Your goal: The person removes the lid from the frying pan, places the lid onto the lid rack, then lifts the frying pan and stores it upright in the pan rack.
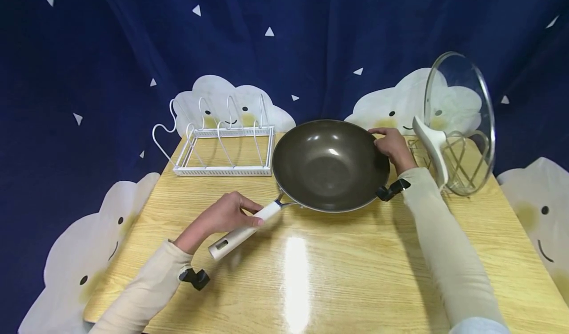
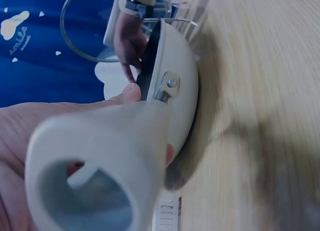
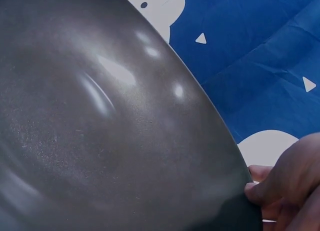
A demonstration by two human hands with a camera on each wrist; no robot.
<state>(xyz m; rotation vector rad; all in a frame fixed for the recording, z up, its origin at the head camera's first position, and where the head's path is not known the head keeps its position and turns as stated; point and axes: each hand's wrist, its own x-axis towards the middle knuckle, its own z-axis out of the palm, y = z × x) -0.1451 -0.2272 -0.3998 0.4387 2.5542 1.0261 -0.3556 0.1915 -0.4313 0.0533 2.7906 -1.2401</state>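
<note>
A wok [image 1: 329, 171] with a dark brown inside and a pale outside sits at the middle of the table, its opening facing up. My left hand [image 1: 226, 215] grips its white handle [image 1: 237, 237], thumb on one side and fingers on the other. In the left wrist view the hollow end of the handle [image 2: 100, 126] fills the foreground. My right hand [image 1: 393, 148] pinches the wok's far right rim, thumb inside; the right wrist view shows the same hold by the hand [image 3: 295, 191]. Whether the base touches the wood cannot be told.
A white wire rack [image 1: 224, 171] with upright loops stands left of the wok. To the right, a glass lid [image 1: 462, 87] with a white handle [image 1: 437, 151] stands on edge in a metal wire rack [image 1: 467, 161]. Behind the wooden table [image 1: 355, 274] hangs a dark blue curtain [image 1: 311, 42].
</note>
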